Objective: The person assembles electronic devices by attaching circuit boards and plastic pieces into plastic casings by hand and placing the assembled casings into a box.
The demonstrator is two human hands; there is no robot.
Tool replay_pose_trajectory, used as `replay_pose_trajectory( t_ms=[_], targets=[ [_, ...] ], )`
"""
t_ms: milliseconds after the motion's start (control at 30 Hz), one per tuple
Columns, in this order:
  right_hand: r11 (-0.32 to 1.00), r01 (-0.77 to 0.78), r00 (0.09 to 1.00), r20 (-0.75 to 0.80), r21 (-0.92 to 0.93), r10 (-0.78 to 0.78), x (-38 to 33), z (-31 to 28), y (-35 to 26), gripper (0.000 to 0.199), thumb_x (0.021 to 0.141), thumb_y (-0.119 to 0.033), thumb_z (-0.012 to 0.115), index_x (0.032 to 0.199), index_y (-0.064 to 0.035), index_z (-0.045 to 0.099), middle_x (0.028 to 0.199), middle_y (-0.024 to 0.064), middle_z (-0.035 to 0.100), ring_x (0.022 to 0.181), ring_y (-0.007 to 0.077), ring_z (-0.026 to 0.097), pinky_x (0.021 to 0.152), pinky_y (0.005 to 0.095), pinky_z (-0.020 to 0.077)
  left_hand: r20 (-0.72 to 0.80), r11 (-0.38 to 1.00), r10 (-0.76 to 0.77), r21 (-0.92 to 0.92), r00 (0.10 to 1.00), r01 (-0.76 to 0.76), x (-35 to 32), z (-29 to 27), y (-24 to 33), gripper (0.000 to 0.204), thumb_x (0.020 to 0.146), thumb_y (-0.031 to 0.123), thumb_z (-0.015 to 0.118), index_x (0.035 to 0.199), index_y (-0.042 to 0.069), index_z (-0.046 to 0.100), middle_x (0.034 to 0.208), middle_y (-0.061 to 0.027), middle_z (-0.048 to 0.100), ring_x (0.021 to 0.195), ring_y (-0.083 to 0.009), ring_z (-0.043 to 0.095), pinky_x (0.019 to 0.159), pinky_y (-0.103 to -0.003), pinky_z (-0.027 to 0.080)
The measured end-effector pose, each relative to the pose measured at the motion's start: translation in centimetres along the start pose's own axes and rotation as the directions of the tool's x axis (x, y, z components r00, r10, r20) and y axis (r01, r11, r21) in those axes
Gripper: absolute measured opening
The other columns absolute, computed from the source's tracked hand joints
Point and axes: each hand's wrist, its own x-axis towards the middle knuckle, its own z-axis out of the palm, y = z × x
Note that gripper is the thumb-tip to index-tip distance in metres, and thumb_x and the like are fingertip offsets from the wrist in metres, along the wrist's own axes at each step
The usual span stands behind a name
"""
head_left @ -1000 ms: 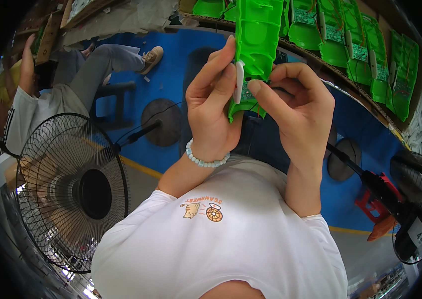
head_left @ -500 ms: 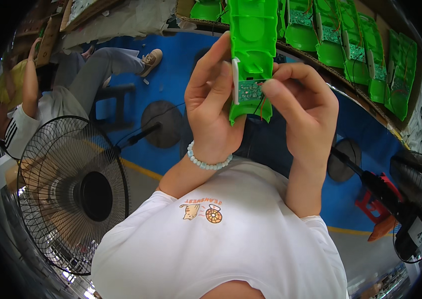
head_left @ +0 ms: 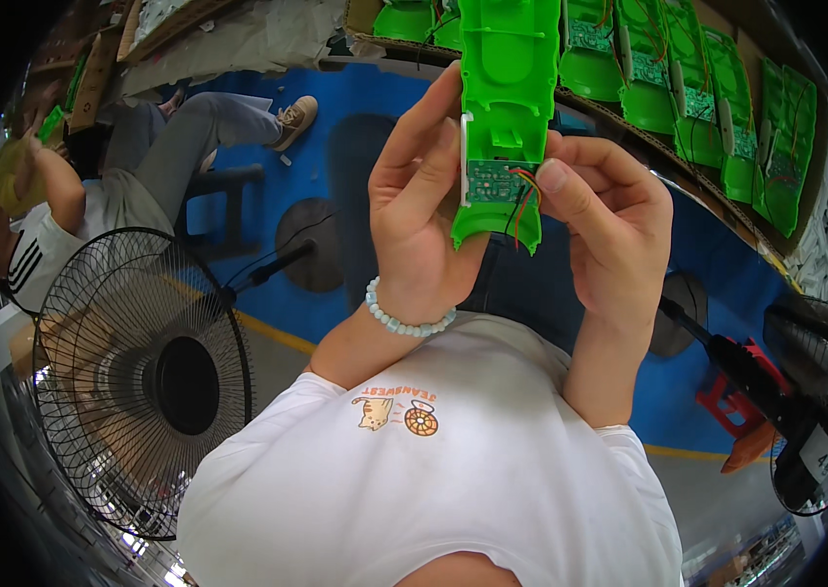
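Between my hands is a bright green plastic housing shell (head_left: 506, 93), its hollow inside facing up. A small green circuit board (head_left: 488, 183) sits across its lower part, with a white strip (head_left: 466, 159) along the left edge. Thin red, yellow and black wires (head_left: 527, 196) hang from the board's right side. My left hand (head_left: 423, 186), wearing a beaded bracelet, grips the shell's left side. My right hand (head_left: 609, 210) is closed at the right edge, thumb and fingers pinching the shell's rim beside the wires; the fingertips behind the rim are hidden.
Ahead and right, a cardboard box (head_left: 598, 103) holds several more green shells (head_left: 788, 147) with boards and wires. A black fan (head_left: 150, 382) stands at left, another fan (head_left: 810, 411) at right. At the far left a person (head_left: 71, 210) sits working. A red stool (head_left: 741, 396) is at right.
The shell has shifted slightly right and down. My right thumb has moved off the board to the shell's right edge, leaving the wires more exposed. The co-worker's hands have moved.
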Motion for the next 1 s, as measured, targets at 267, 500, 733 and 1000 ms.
replay_pose_trajectory(
  t_ms=[267, 500, 733, 1000],
  targets=[
    [0.997, -0.059, 0.998, 0.032, 0.042, 0.058, -0.2, -0.6, 0.2, 0.028, 0.083, -0.008, 0.072, 0.105, 0.0083, 0.066, 0.084, 0.0097, 0.07, 0.073, 0.0106, 0.063, 0.068, 0.022, 0.0507, 0.064, 0.999, 0.04, -0.016, 0.997, -0.039, -0.1, 1.0, -0.2, 0.038, 0.1, 0.01, 0.042, 0.137, 0.003, 0.045, 0.118, -0.0169, 0.062, 0.101, -0.0306, 0.066, 0.087, -0.04, 0.056],
    [1.0, 0.001, 0.999, 0.039, -0.005, -0.001, -0.6, -0.5, 0.2, 0.02, 0.084, -0.007, 0.071, 0.098, 0.0074, 0.069, 0.079, 0.0079, 0.068, 0.069, 0.0096, 0.061, 0.064, 0.0211, 0.0487, 0.037, 1.0, -0.013, -0.009, 0.999, 0.013, -0.6, 1.3, -0.1, 0.038, 0.1, 0.01, 0.041, 0.137, 0.006, 0.046, 0.119, -0.0178, 0.062, 0.1, -0.0358, 0.066, 0.086, -0.044, 0.057],
    [0.993, 0.093, 0.996, 0.019, -0.073, -0.092, -1.1, -0.1, 0.3, 0.016, 0.084, -0.006, 0.071, 0.094, 0.0075, 0.07, 0.076, 0.0078, 0.068, 0.067, 0.0093, 0.06, 0.061, 0.0202, 0.0477, 0.033, 1.0, -0.017, -0.015, 0.999, 0.018, -0.7, 1.7, 0.2, 0.036, 0.101, 0.012, 0.04, 0.136, 0.006, 0.047, 0.12, -0.0184, 0.061, 0.098, -0.0368, 0.066, 0.083, -0.044, 0.058],
    [0.998, 0.05, 0.999, 0.019, 0.046, -0.051, -1.4, -0.7, 0.4, 0.019, 0.085, -0.003, 0.068, 0.1, 0.0093, 0.067, 0.083, 0.0084, 0.068, 0.073, 0.0094, 0.062, 0.066, 0.02, 0.0483, 0.078, 0.999, 0.025, 0.025, 0.997, -0.027, -0.2, 1.5, -0.5, 0.036, 0.1, 0.01, 0.041, 0.136, 0.006, 0.047, 0.115, -0.0186, 0.063, 0.097, -0.0346, 0.067, 0.083, -0.042, 0.058]
  ],
)
